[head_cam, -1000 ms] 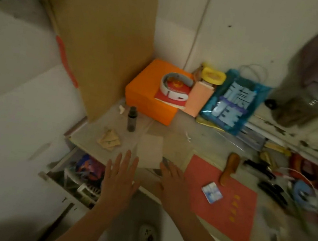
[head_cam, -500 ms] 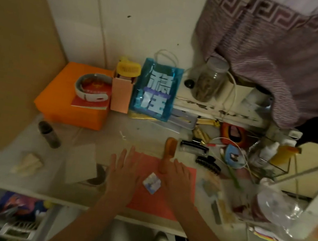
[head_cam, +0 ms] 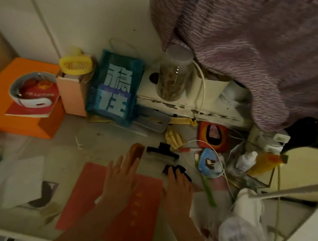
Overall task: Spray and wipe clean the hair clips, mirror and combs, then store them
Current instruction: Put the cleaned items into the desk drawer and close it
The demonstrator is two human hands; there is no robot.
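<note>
both hands reach flat over the red mat [head_cam: 90, 190] on the bench [head_cam: 64, 143]. the left hand [head_cam: 120, 178], fingers straight, touches the brown wooden comb [head_cam: 136, 150]. the right hand [head_cam: 179, 193] seems to touch a black claw clip [head_cam: 175, 170], its grip unclear; another black hair clip [head_cam: 162, 153] lies just beyond.

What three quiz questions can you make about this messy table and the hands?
1. True or false: the left hand lies with straight fingers over the red sheet.
2. What does the right hand reach with its fingertips? A) glass jar B) black claw clip C) orange box
3. Fill in: the brown comb lies just beyond the ____ hand's fingertips.

Key: 1 true. 2 B, the black claw clip; whether the fingers grip it cannot be told. 3 left.
</note>
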